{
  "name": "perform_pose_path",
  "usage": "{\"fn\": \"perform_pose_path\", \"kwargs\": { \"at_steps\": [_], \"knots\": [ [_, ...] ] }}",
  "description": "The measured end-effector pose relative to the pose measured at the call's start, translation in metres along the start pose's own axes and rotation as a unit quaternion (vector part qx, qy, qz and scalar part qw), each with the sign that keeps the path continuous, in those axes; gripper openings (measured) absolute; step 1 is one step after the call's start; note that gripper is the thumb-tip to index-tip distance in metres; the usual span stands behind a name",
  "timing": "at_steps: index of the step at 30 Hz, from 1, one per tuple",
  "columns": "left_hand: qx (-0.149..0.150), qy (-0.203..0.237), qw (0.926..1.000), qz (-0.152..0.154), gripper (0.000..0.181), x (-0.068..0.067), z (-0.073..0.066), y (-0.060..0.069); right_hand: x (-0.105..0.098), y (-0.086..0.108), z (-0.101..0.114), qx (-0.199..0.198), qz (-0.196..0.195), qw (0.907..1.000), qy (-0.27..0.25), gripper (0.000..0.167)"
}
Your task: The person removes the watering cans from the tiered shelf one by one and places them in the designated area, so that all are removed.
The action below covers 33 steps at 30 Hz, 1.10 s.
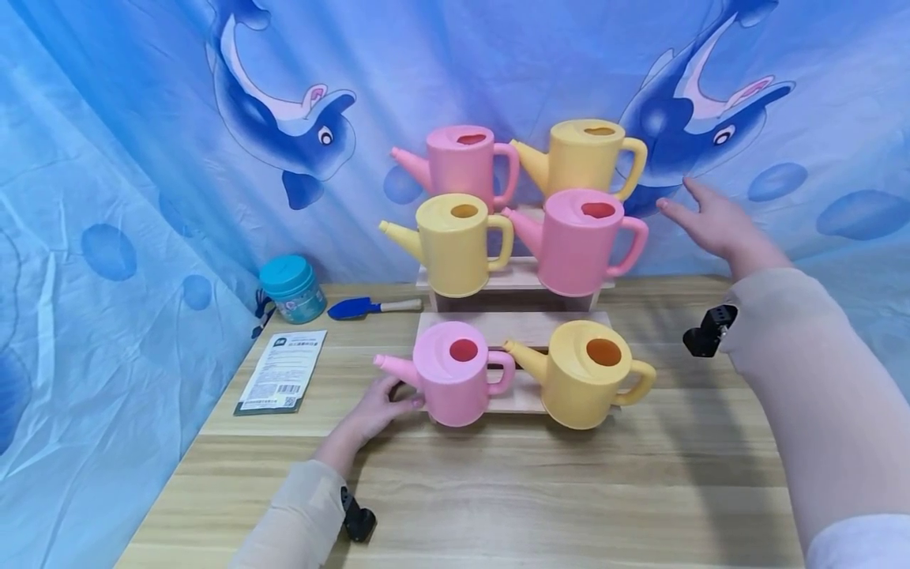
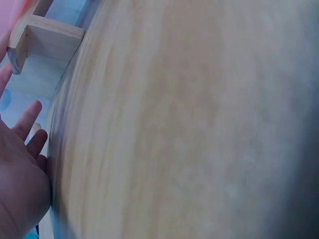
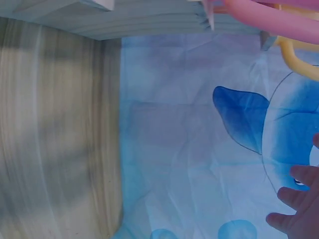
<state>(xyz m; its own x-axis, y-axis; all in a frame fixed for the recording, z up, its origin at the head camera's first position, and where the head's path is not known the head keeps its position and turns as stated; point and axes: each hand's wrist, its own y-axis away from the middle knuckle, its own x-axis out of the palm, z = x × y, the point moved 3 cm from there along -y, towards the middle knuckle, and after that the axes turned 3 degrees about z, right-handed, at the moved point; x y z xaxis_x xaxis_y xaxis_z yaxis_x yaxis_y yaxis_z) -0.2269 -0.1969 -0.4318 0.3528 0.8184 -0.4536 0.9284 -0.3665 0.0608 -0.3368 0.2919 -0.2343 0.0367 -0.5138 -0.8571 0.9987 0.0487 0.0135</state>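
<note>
A tiered wooden stand (image 1: 512, 325) carries several toy watering cans in two colours. On its lowest step sit a pink watering can (image 1: 455, 387) at left and a yellow watering can (image 1: 579, 387) at right. My left hand (image 1: 375, 411) is at the stand's lower left end, beside the pink can's spout; whether its fingertips touch the wood I cannot tell. The left wrist view shows that hand (image 2: 22, 169) with fingers extended near the wooden end (image 2: 52, 40). To the right of the upper cans, my right hand (image 1: 721, 221) is raised, fingers spread, holding nothing.
Higher up stand a yellow can (image 1: 455, 253), a pink can (image 1: 579, 245), and behind them another pink can (image 1: 460, 166) and yellow can (image 1: 583, 158). At left lie a blue trowel (image 1: 355, 308), a teal jar (image 1: 293, 288) and a printed packet (image 1: 280, 371). A dolphin curtain (image 1: 441, 63) hangs behind.
</note>
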Motion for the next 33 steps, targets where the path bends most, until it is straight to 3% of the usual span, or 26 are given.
{"fn": "perform_pose_path", "kwargs": {
  "at_steps": [6,11,18,23,33],
  "knots": [
    [0.0,0.019,0.9998,0.008,0.06,0.002,0.001,0.002,-0.007,0.0,0.007,0.01,-0.018,0.9996,-0.02,0.089],
    [-0.009,0.025,0.9996,0.013,0.054,0.003,0.004,0.003,-0.01,-0.002,0.019,0.003,-0.027,0.9973,-0.068,0.088],
    [-0.017,0.025,0.9995,-0.001,0.048,0.005,0.034,-0.009,-0.012,-0.009,0.045,-0.004,-0.045,0.9874,-0.151,0.081],
    [-0.015,0.02,0.9997,-0.004,0.05,0.006,0.037,-0.011,-0.013,-0.016,0.065,-0.006,-0.043,0.9779,-0.205,0.077],
    [-0.002,0.018,0.9998,0.003,0.05,0.003,0.034,-0.013,-0.019,-0.033,0.088,-0.01,-0.029,0.9832,-0.18,0.079]
  ]
}}
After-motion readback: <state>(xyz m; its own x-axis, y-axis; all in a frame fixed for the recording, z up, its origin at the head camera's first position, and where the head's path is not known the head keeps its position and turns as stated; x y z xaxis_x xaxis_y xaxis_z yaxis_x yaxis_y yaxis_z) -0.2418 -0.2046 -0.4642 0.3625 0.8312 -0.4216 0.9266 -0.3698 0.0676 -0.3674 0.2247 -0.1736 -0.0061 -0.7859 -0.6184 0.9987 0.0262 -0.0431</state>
